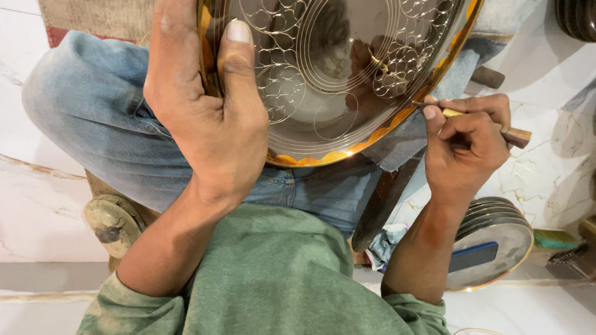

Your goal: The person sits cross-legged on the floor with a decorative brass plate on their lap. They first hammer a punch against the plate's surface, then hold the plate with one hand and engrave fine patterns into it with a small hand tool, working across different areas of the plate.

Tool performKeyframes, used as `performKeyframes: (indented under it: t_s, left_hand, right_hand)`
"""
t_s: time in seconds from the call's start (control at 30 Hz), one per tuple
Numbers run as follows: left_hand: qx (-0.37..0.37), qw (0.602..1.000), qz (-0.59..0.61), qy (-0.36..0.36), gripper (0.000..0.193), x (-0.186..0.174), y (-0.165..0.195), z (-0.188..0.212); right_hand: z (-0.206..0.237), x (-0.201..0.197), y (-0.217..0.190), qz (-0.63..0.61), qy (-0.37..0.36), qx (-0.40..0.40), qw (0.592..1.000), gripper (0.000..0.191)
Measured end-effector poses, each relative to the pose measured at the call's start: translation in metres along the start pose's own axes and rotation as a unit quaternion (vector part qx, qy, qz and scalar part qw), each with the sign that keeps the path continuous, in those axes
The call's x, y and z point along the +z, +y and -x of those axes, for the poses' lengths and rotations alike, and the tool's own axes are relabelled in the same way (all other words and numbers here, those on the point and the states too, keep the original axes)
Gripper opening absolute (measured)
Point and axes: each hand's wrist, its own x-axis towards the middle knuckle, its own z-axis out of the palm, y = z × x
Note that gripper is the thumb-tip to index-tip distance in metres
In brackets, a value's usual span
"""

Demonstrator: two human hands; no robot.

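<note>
A large engraved brass plate (338,66), filling the upper centre, is gripped at its left rim by the left hand (202,106), thumb laid inside. At its lower right edge a wooden-handled engraving tool (476,122) is pinched by the right hand (461,146). Stacked plates (493,245) crowd the lower right.

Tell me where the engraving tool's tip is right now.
In the head view, the right hand holds the engraving tool with its tip at the lower right rim of the brass plate, which the left hand steadies.
</note>
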Motion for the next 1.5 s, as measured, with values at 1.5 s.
performKeyframes:
  t_s: [1.5]
  left_hand:
    - [-0.166, 0.97, 0.15, -0.093, 0.044, -0.03, 0.031, -0.044]
  right_hand:
    - [-0.005, 0.041, -0.034, -0.033, 0.195, 0.041, 0.979, 0.021]
